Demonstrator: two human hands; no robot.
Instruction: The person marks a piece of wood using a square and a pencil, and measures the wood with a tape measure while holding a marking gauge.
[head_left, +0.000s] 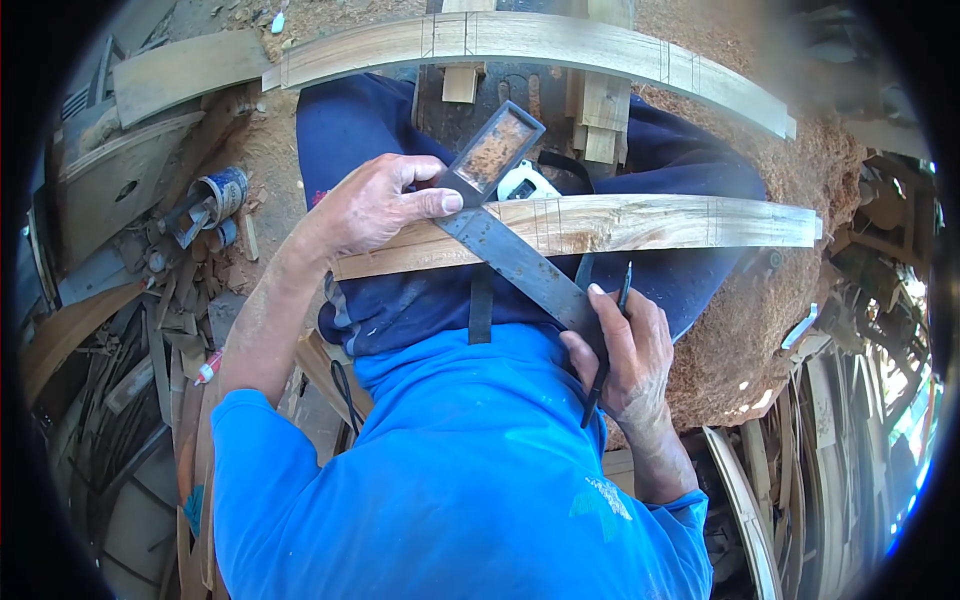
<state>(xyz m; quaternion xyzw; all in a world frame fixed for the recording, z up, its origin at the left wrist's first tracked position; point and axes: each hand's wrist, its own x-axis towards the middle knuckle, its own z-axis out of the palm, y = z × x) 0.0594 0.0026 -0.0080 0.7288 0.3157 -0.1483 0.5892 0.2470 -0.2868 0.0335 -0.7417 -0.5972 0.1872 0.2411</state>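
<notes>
A curved pale wooden strip (640, 222) lies across my lap, with pencil lines marked across it. My left hand (375, 205) presses the stock of a try square (497, 148) against the strip, thumb on the metal. The square's dark steel blade (525, 268) runs diagonally down to my right hand (622, 350), which grips the blade's lower end and also holds a dark pencil (608, 345). A white tape measure (527, 184) sits just behind the strip.
A second, longer curved strip (540, 42) lies farther away over wooden blocks (603, 110). Sawdust (800, 180) covers the ground to the right. Offcuts, a tin can (222, 192) and boards clutter the left; bent wooden pieces (745, 500) stand at lower right.
</notes>
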